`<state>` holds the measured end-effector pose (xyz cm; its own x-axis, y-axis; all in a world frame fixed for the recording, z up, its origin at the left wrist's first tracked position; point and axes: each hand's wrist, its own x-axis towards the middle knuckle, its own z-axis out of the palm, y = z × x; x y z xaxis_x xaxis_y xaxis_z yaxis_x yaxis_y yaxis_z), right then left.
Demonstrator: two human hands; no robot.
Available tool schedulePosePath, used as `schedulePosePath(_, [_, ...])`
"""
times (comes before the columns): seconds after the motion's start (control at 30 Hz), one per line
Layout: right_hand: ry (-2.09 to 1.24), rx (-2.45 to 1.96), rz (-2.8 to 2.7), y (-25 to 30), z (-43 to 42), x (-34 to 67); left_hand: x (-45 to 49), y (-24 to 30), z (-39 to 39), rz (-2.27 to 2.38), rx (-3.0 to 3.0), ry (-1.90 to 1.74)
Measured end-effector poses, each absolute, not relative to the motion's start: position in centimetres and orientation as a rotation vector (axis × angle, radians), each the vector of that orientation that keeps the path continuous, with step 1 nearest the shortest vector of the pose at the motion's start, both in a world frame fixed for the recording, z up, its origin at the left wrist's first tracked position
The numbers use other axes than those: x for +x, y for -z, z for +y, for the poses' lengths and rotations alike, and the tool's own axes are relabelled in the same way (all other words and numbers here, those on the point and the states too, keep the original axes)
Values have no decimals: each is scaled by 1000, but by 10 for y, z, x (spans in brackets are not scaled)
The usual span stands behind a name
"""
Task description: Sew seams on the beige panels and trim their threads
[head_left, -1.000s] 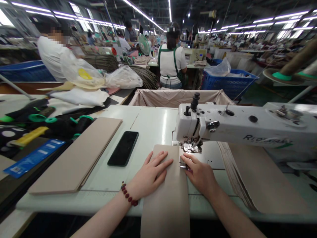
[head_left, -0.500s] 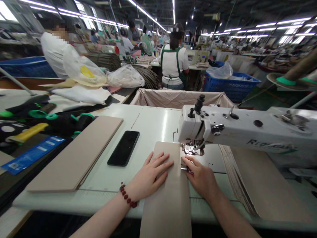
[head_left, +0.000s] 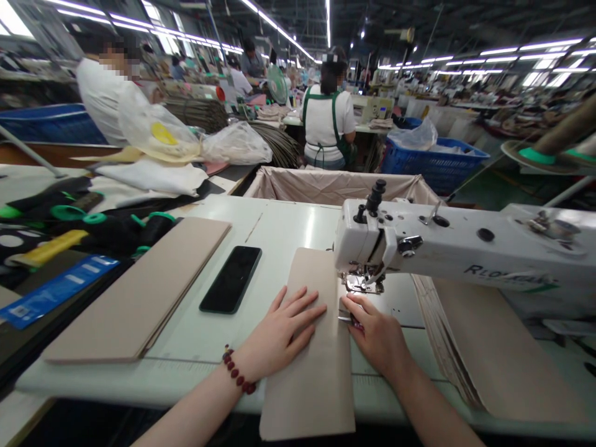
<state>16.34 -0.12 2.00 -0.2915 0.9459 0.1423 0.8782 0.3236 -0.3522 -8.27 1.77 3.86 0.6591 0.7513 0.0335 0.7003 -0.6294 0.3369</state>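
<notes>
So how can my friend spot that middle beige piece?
Find the white sewing machine. Beside its metal foot, a long beige piece runs toward you. Unlike the left stack and right stack, it has the left hand on it.

Tube lights (head_left: 328,28) line the dark ceiling (head_left: 386,13)

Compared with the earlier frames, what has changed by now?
The flat beige rectangular panel slid forward, away from the camera; its near edge now shows. Nothing was grasped or released: the left hand still lies on the panel, the right hand still holds the small silver metal tool. The black rectangular phone and white sewing machine stayed put.
</notes>
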Motion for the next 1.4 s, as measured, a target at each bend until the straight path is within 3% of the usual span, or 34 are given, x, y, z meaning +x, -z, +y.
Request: schedulePosePath(1.4, [-305, -1586, -2237, -16, -1, 165, -71, -37, 23, 1002, 2727, -311])
